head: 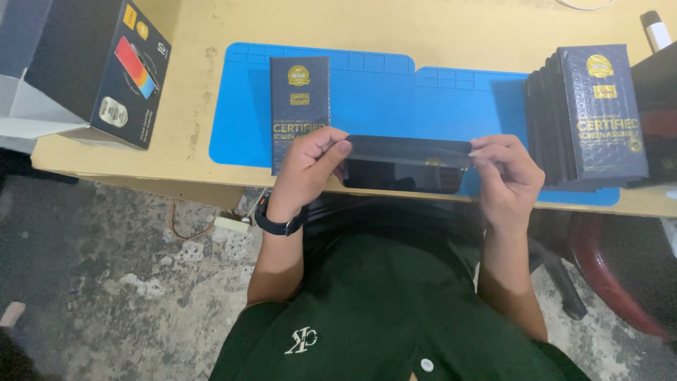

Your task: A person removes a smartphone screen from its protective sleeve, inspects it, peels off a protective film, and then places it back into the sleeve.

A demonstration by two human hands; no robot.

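My left hand (308,169) and my right hand (506,176) grip the two ends of a flat black sleeve (409,150), held level above the near edge of the blue mat (381,99). Under it lies a dark glossy screen panel (402,176). A dark blue slim box with gold print (299,99) lies on the mat just behind my left hand. My left wrist wears a black watch (278,222).
A stack of several dark blue slim boxes (592,116) stands at the right end of the mat. A large dark carton (92,67) sits at the wooden table's (197,42) left corner. A white-tipped marker (656,28) lies far right. Concrete floor (120,282) lies below.
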